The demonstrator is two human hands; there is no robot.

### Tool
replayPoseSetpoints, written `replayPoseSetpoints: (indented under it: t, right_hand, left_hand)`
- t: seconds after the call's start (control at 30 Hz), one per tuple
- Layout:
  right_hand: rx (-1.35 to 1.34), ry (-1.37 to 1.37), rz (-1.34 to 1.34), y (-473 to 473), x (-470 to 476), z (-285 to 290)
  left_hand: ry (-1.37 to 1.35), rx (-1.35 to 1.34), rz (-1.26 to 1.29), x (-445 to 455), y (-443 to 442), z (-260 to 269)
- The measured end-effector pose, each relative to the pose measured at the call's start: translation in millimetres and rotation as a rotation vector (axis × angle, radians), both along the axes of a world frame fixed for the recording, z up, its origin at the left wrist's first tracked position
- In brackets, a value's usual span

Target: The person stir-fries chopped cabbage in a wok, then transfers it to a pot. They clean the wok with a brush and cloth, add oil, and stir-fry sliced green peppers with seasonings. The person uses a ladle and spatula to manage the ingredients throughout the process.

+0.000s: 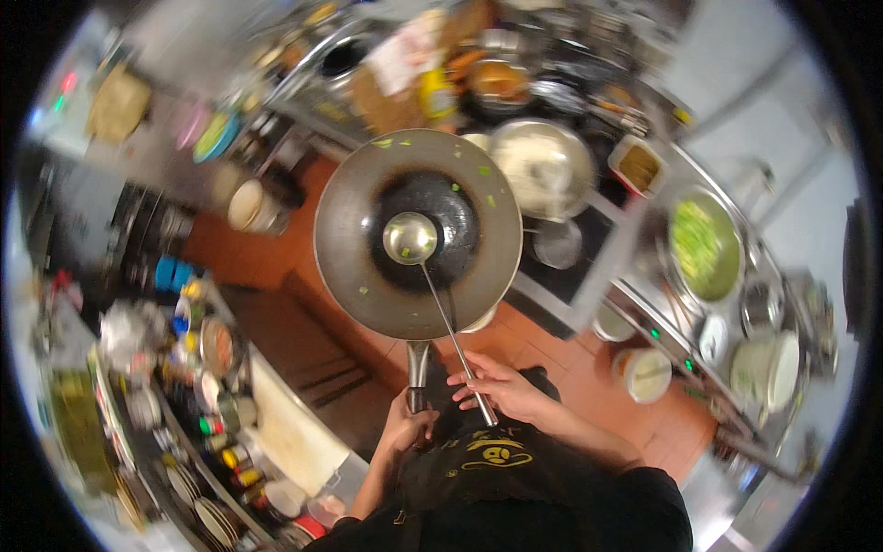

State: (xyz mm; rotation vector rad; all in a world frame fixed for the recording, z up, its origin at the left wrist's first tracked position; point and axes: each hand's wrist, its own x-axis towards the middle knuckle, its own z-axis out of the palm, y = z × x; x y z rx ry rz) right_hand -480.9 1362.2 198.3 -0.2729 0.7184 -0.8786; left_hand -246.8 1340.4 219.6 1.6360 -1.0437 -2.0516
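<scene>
My left hand (407, 422) is closed around the dark handle of a wok (345, 276), which is held out in front of me above the floor. Small bits of green vegetable cling to the wok's grey wall, and its dark middle looks shiny. A long-handled metal ladle (410, 238) rests with its bowl inside the wok. Its handle slants down over the rim to my right hand (493, 388), whose fingers are spread around the handle near its end; how firmly they grip is not plain.
Right of the wok are a steel bowl of whitish content (541, 165), a container of brown seasoning (639, 166) and a bowl of chopped greens (703, 245). Buckets (646, 375) stand on the tiled floor. A shelf with bottles, plates and a cutting board (296, 428) is at left.
</scene>
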Motion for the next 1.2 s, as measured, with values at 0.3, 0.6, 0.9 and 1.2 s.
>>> replayPoseSetpoints:
  t: [0.3,0.6,0.9,1.2]
  right_hand:
    - [0.189,0.127,0.262,-219,214,-122]
    - [0.165,0.385,-0.257,-509,228,-142]
    - [0.328,0.342,-0.868,-836,155,-276]
    - [0.494,0.622,-1.039,-933,136,-302]
  left_hand:
    - [-0.062,0.081,0.297,234,-168,-58]
    - [-0.039,0.006,0.387,348,-392,-69]
    - [-0.075,-0.023,0.141,348,-690,-76]
    - [0.028,-0.027,-0.101,321,-984,-130]
